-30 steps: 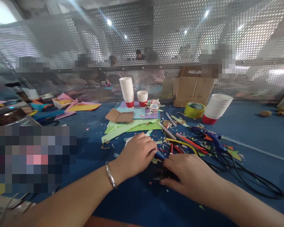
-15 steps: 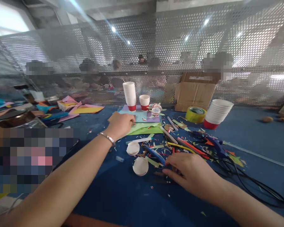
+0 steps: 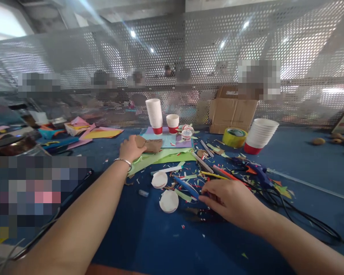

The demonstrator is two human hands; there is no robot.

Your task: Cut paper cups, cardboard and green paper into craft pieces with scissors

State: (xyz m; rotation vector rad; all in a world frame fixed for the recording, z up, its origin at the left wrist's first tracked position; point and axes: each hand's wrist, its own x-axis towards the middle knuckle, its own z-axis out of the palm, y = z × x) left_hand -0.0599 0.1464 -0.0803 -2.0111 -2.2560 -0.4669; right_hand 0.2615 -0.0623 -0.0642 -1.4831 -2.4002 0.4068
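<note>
My left hand (image 3: 131, 149), with a silver bracelet at the wrist, has its fingers closed at the left end of brown cardboard (image 3: 154, 145) above green paper (image 3: 166, 156). My right hand (image 3: 227, 196) is curled low over the table beside the tip of a blue pen (image 3: 187, 187). What its fingers hold is hidden; a dark, pointed tool (image 3: 192, 214) shows blurred below them. Two round white paper cup bottoms (image 3: 169, 201) lie between my hands. A white marker (image 3: 166, 170) rests behind them, and its loose clear cap (image 3: 143, 193) sits to the left.
Stacked paper cups (image 3: 154, 114) stand at the back, with another stack (image 3: 260, 135) at the right. Yellow tape (image 3: 234, 137), a cardboard box (image 3: 232, 112), a blue glue gun (image 3: 260, 175) with a black cable, and paper scraps surround the work area. A perforated metal screen (image 3: 166, 49) rises behind.
My left hand has moved left and back, uncovering more of the cardboard and of the green paper. The right hand has stayed nearly in place; the view has shifted slightly.
</note>
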